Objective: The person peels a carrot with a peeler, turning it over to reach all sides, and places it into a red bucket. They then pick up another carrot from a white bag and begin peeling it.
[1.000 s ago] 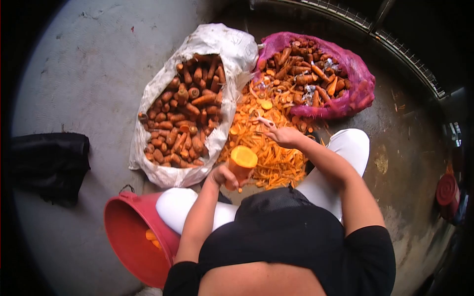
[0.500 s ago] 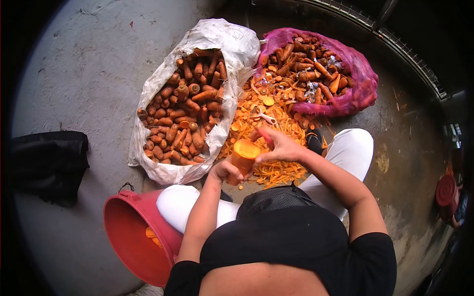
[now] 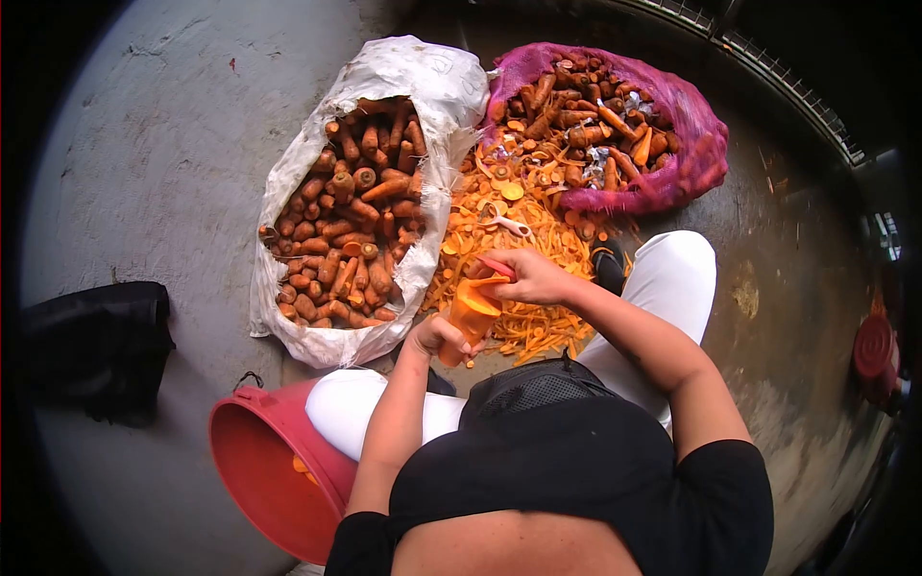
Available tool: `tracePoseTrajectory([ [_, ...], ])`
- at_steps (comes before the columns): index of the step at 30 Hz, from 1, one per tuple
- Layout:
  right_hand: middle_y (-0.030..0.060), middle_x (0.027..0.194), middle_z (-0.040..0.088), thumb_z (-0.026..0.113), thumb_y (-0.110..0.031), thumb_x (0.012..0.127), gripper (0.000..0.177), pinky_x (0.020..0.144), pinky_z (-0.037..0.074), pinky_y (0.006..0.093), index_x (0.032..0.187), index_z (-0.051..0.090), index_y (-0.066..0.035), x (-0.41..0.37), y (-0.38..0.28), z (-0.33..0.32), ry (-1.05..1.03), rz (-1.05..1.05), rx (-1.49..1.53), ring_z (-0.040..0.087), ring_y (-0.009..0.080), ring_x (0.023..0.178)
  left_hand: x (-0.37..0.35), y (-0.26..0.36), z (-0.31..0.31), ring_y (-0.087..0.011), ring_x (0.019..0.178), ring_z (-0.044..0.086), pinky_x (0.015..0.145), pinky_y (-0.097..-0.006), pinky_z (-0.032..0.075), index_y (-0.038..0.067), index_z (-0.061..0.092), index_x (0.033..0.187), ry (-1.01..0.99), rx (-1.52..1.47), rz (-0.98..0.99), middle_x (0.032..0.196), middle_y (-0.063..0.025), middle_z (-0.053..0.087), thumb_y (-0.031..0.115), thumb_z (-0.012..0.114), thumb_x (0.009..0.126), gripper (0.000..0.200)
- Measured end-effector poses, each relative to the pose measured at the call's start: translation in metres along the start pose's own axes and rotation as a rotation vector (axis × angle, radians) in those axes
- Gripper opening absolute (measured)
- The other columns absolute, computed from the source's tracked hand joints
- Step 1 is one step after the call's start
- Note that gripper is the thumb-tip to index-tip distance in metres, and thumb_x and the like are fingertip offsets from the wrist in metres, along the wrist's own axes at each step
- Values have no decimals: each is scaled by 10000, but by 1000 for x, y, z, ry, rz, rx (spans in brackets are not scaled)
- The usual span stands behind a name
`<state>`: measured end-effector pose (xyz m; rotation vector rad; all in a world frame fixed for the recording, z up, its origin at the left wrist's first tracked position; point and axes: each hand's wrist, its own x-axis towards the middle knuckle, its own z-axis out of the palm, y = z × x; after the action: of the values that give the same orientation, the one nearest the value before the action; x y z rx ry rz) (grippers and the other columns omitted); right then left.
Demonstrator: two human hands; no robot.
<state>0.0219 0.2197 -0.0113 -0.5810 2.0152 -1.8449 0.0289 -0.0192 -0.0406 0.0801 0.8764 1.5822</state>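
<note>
My left hand (image 3: 440,338) is closed around the lower part of a thick peeled carrot (image 3: 469,322), which I hold tilted upward above my lap. In my right hand (image 3: 530,276) is a red-handled cutting tool (image 3: 497,267), held against the carrot's top end. Its blade cannot be made out. A thin flap of orange carrot (image 3: 488,281) sticks out at that end, below the tool. Under and beyond my hands spreads a heap of carrot peelings and slices (image 3: 552,331). A light-coloured peeler (image 3: 509,226) lies on the heap.
A white sack (image 3: 279,197) of unpeeled carrots stands ahead on the left. Ahead on the right is a purple mesh sack (image 3: 706,144) with carrots and scraps. A red bucket (image 3: 317,422) lies tipped by my left knee, with carrot pieces inside. Black cloth (image 3: 96,341) lies far left.
My right hand has moved from beside the carrot onto its top end, bringing the red-handled tool against it. A flap of carrot now shows there. The left hand keeps its hold.
</note>
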Motion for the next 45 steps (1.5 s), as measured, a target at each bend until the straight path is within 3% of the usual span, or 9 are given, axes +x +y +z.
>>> tracePoseTrajectory([
  [8, 45, 805, 612, 676, -194, 851, 190, 689, 463, 268, 924, 624, -26, 14, 20, 9, 226, 3, -35, 534, 88, 732, 7, 9, 4, -207, 614, 574, 507, -324, 477, -23, 579, 1002, 63, 68, -148, 718, -120, 581, 22, 669, 503, 509],
  [11, 146, 822, 654, 691, -289, 820, 310, 701, 488, 349, 950, 617, -17, 35, 35, -3, 529, 98, -42, 634, 246, 752, 11, 8, 8, -203, 643, 588, 541, -323, 490, -4, 588, 999, 41, 102, -160, 747, -110, 598, -10, 681, 510, 498],
  [15, 198, 891, 636, 657, -461, 831, 521, 734, 470, 374, 989, 562, 26, 30, 29, -33, 328, 398, -642, 615, 324, 810, 15, 5, 6, -187, 720, 611, 647, -313, 509, 7, 595, 1011, 79, 267, -31, 799, -81, 626, -40, 716, 534, 494],
  [19, 192, 883, 613, 486, -473, 945, 494, 711, 465, 375, 1034, 561, 7, 23, 20, -33, 364, 396, -464, 604, 300, 798, 16, 7, 11, -172, 785, 622, 751, -305, 509, 14, 593, 1046, 336, 541, 171, 854, -47, 642, 4, 779, 576, 506],
  [23, 147, 816, 608, 396, -365, 1007, 393, 679, 457, 366, 1042, 560, -10, -1, 10, -10, 471, 97, -259, 604, 236, 758, 30, 0, 15, -259, 879, 644, 784, -339, 507, 41, 574, 1063, 812, 984, 556, 951, -89, 657, 57, 797, 609, 506],
  [26, 199, 869, 623, 398, -358, 998, 359, 724, 477, 422, 1078, 539, -37, -16, -8, 4, 315, 231, -167, 623, 369, 840, 28, 3, 14, -348, 920, 633, 767, -377, 509, 62, 563, 1064, 1068, 1107, 750, 981, -153, 644, 63, 790, 618, 501],
  [29, 199, 767, 610, 399, -368, 995, 334, 637, 476, 443, 1018, 512, -55, -19, -35, 20, 227, 122, -295, 620, 383, 746, 26, 7, 7, -349, 900, 619, 763, -386, 495, 67, 554, 1070, 1233, 1139, 930, 960, -138, 631, 54, 779, 635, 490],
  [33, 187, 630, 567, 388, -426, 983, 366, 516, 428, 492, 887, 442, -77, -18, -42, 43, 169, 59, -533, 581, 402, 608, 26, 7, 4, -338, 909, 594, 801, -386, 470, 59, 548, 1080, 1324, 1062, 1029, 972, -127, 614, 65, 771, 646, 488],
  [45, 216, 638, 577, 364, -443, 984, 390, 538, 427, 517, 918, 440, -66, -11, -39, 56, 147, 147, -586, 577, 422, 619, 26, 2, 3, -359, 931, 580, 811, -419, 455, 46, 532, 1065, 1445, 1149, 1042, 972, -136, 606, 55, 743, 659, 458],
])
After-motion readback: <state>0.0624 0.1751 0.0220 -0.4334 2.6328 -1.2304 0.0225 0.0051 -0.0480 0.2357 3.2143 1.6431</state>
